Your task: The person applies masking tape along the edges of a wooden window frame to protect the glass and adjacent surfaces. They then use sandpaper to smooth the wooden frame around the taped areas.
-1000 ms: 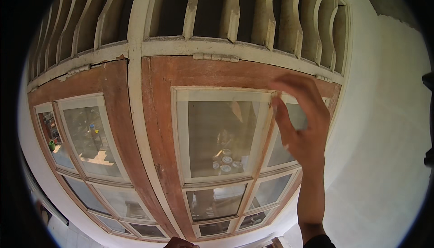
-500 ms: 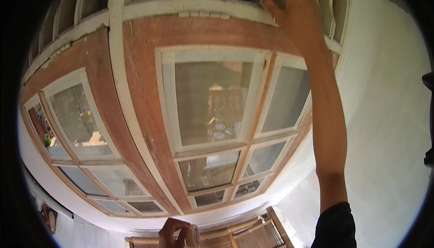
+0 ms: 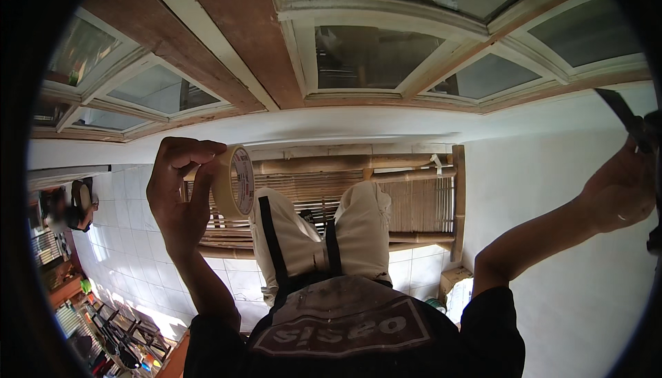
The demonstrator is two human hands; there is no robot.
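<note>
My left hand point(image 3: 178, 188) is raised over a bamboo bench, its thumb and fingers closed on a roll of masking tape point(image 3: 224, 184), cream-coloured with a printed label on its inner side. The roll is held on edge, clear of the window. Far out at the right, by the white wall, my right hand point(image 3: 617, 188) grips a dark, flat-bladed tool point(image 3: 618, 109). Its blade points up and left; the handle end is partly lost in the dark rim. Ahead is the window point(image 3: 296, 68), with reddish-brown frames, pale inner strips and glass panes.
Below me is the bamboo bench point(image 3: 420, 206), with my legs in light trousers over it. A cardboard box point(image 3: 455, 278) stands on the tiled floor point(image 3: 131, 230) at the lower right. At the left are dark, cluttered things and what looks like another person point(image 3: 79, 206).
The view has tilted down from the window's upper part. My right hand has come down from the upper slats to the right side; my left hand has risen with the tape roll.
</note>
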